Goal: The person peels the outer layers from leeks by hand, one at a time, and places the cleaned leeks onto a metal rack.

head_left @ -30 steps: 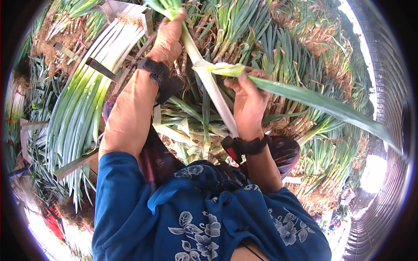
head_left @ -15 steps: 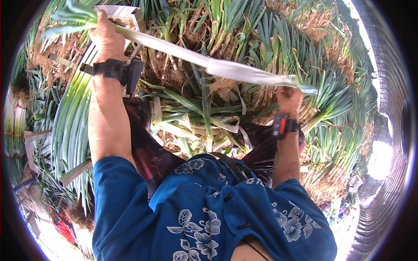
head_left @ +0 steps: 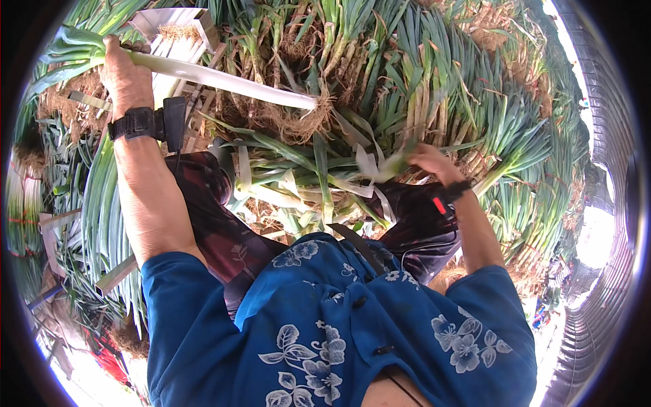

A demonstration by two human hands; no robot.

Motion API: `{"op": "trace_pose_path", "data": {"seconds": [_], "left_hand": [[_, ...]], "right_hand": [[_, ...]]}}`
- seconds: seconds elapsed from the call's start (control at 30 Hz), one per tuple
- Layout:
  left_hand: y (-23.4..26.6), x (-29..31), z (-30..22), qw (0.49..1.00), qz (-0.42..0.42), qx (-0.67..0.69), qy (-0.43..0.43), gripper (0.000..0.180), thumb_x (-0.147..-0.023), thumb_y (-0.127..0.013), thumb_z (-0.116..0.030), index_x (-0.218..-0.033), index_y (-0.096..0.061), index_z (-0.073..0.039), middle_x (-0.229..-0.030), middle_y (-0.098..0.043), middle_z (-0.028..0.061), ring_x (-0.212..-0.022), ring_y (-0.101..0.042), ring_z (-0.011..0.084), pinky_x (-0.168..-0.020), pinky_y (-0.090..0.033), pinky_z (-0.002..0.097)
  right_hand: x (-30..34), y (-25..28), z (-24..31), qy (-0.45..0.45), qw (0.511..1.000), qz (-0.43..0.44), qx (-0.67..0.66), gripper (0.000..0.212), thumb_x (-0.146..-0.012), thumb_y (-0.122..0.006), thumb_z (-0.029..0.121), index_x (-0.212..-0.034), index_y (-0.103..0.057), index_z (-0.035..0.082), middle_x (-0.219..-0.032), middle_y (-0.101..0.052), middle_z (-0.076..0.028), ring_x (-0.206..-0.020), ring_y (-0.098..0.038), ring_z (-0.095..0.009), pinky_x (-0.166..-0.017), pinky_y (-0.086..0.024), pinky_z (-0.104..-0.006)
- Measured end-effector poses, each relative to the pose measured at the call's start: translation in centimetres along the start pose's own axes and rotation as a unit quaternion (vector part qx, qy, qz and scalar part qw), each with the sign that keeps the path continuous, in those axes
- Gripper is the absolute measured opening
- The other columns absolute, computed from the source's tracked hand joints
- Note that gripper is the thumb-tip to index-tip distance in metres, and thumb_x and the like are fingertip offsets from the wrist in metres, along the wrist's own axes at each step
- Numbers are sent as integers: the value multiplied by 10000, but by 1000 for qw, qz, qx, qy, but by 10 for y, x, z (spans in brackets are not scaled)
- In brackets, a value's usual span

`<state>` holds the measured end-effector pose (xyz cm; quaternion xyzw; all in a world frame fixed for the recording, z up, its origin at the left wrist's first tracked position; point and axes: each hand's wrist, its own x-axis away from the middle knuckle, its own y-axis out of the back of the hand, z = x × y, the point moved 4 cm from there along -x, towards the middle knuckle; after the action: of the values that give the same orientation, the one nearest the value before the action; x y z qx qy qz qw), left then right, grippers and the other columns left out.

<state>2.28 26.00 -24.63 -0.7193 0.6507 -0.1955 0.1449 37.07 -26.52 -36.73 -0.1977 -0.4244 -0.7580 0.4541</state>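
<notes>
My left hand (head_left: 127, 78), at the upper left, is closed around a leek (head_left: 234, 84) just below its green leaves. The leek's smooth white shaft points right and slightly down, ending in a tuft of brown roots (head_left: 306, 121). My right hand (head_left: 434, 163) is at centre right, over my right knee. Its fingers are bent around the green end of a peeled leek leaf (head_left: 388, 165), blurred by motion, whose pale part trails left. Below the roots, between my knees, lies a heap of stripped leaves (head_left: 288, 193).
Beside my left hand stands a trough-like rack (head_left: 207, 30) holding leeks, roots at its far end. Long green leaves (head_left: 98, 210) hang from it past my left forearm. Unpeeled leeks (head_left: 434, 81) are piled ahead and to the right. A ridged grey sheet (head_left: 607, 203) curves along the right edge.
My left hand has moved left with the leek. My right hand has come down and inward, and the strip of leaf has parted from the leek, baring the white shaft and roots.
</notes>
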Motion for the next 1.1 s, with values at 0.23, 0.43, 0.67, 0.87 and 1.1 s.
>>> {"op": "trace_pose_path", "data": {"seconds": [0.23, 0.43, 0.67, 0.87, 1.1], "left_hand": [[-26, 16, 17, 989, 130, 64, 27, 196, -873, -647, -196, -876, -514, -53, -661, -510, 45, -549, -532, 185, -519, -485, 344], [-49, 42, 36, 991, 114, 45, 57, 191, -886, -626, -216, -919, -507, -70, -697, -506, 34, -579, -538, 169, -529, -473, 323], [-63, 56, 43, 979, 149, 58, 126, 229, -864, -664, -251, -913, -496, -103, -718, -558, 40, -582, -569, 184, -482, -469, 344], [-104, 116, 72, 908, 387, -64, 148, 590, -875, -538, -541, -1247, -461, -89, -1140, -582, 127, -1124, -521, 286, -966, -418, 471], [-61, 211, 176, 809, 311, -125, 483, 364, -835, -686, -335, -1014, -528, -60, -826, -638, 110, -682, -638, 229, -585, -548, 387]], "right_hand": [[34, -123, 253, 420, 906, -22, 39, 598, -826, -671, 384, -1312, -474, 96, -1284, -518, -199, -1197, -509, -296, -1033, -391, -413], [10, -178, 252, 345, 918, 34, 194, 446, -794, -623, 338, -1039, -576, -32, -765, -628, -189, -689, -631, -274, -631, -481, -412], [69, -145, 130, 145, 926, 233, -258, 256, -869, -586, 156, -1056, -567, -17, -855, -614, -35, -815, -592, -115, -769, -460, -261], [58, -168, 96, 88, 876, 146, -451, 169, -907, -528, 188, -927, -566, 25, -733, -541, -30, -666, -534, -116, -603, -427, -256], [22, -164, 190, 193, 871, 158, -423, 159, -906, -538, 201, -890, -553, 44, -704, -496, 15, -594, -450, -68, -520, -351, -232]]}}
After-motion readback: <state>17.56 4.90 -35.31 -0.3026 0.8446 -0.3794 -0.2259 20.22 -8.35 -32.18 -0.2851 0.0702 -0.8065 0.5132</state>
